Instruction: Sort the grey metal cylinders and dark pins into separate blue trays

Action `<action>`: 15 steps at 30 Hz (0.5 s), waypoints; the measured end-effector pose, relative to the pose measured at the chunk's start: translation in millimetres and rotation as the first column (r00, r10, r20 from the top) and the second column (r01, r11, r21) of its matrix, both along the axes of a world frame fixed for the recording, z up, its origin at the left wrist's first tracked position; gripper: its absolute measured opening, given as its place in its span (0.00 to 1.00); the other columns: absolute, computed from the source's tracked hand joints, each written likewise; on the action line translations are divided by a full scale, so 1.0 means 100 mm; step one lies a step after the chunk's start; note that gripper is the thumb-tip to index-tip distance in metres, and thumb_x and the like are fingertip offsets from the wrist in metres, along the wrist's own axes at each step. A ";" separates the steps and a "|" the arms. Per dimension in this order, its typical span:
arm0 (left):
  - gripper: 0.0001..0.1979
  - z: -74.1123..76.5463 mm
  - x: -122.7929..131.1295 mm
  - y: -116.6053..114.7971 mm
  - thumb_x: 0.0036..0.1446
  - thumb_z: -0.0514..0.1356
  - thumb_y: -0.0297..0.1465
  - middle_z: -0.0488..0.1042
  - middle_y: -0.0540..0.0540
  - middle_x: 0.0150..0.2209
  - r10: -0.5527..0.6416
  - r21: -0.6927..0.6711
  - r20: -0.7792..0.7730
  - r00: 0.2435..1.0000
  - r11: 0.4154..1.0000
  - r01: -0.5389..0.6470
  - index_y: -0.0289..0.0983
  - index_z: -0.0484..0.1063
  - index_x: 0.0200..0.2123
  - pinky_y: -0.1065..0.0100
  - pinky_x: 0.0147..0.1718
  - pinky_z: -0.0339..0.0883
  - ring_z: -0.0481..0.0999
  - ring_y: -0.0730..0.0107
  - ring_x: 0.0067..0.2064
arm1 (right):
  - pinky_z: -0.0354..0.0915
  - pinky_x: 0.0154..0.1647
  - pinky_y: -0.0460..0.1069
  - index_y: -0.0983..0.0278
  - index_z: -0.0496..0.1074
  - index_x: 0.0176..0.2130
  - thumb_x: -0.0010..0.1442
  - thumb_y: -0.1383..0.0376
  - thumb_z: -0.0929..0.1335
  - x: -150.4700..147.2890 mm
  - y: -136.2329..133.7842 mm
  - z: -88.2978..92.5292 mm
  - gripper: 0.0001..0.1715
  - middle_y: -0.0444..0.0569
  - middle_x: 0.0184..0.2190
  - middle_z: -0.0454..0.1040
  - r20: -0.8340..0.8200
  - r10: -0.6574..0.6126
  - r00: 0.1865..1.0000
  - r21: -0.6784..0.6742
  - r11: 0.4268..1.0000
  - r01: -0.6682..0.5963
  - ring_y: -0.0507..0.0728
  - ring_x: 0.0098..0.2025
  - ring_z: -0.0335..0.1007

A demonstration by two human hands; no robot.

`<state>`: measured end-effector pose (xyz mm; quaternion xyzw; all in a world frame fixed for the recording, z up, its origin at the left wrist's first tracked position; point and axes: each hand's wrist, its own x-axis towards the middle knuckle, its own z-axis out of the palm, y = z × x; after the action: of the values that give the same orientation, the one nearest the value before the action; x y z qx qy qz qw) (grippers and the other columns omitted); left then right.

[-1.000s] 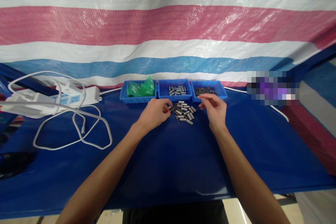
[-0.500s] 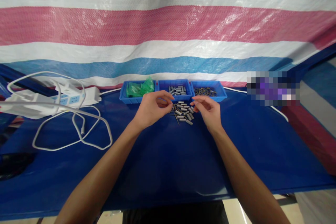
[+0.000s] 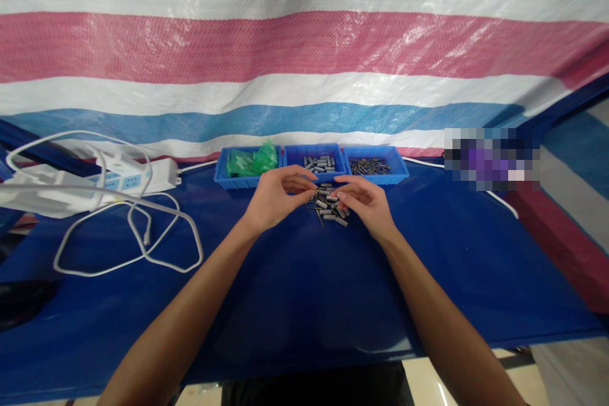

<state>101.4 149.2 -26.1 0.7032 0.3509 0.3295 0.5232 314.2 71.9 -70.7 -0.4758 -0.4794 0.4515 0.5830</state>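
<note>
My left hand (image 3: 276, 193) and my right hand (image 3: 364, 200) meet just above a small heap of grey metal sleeves and thin dark pins (image 3: 329, 208) on the blue table cover. Both hands have their fingertips pinched together. What each pinch holds is too small to name. Behind the heap stand three blue trays in a row: the left tray (image 3: 223, 176) holds green plastic bags, the middle tray (image 3: 318, 176) holds grey sleeves, the right tray (image 3: 398, 169) holds dark pins.
A white power strip (image 3: 137, 177) with looping white cables (image 3: 128, 235) lies at the left. A striped tarpaulin (image 3: 304, 63) hangs behind the trays. The table's front edge (image 3: 304, 361) runs near my body. A dark object (image 3: 23, 301) sits at the far left.
Both hands have drawn toward each other over the heap. My right hand has come left from the right tray, and my left hand has lifted slightly off the heap.
</note>
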 end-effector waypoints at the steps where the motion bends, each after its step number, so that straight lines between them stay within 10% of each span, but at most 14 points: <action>1: 0.14 -0.01 0.00 0.00 0.53 0.71 0.31 0.85 0.43 0.38 0.001 -0.008 0.009 1.000 1.000 -0.001 0.34 0.79 0.44 0.65 0.43 0.80 0.86 0.62 0.40 | 0.74 0.32 0.49 0.59 0.79 0.49 0.58 0.56 0.78 0.00 0.00 0.01 0.21 0.47 0.35 0.84 0.000 -0.003 1.000 -0.001 1.000 0.003 0.53 0.29 0.76; 15: 0.12 -0.10 0.09 -0.04 0.58 0.68 0.38 0.83 0.45 0.29 0.050 -0.062 -0.022 0.999 0.997 -0.051 0.35 0.78 0.40 0.68 0.35 0.77 0.84 0.64 0.32 | 0.78 0.34 0.51 0.60 0.81 0.43 0.49 0.53 0.82 -0.07 -0.03 0.02 0.24 0.48 0.33 0.85 -0.045 0.073 0.996 -0.115 0.990 -0.078 0.57 0.30 0.82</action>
<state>110.8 145.2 -36.2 0.6809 0.3839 0.3243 0.5328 307.4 68.6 -68.4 -0.4815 -0.4580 0.5101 0.5461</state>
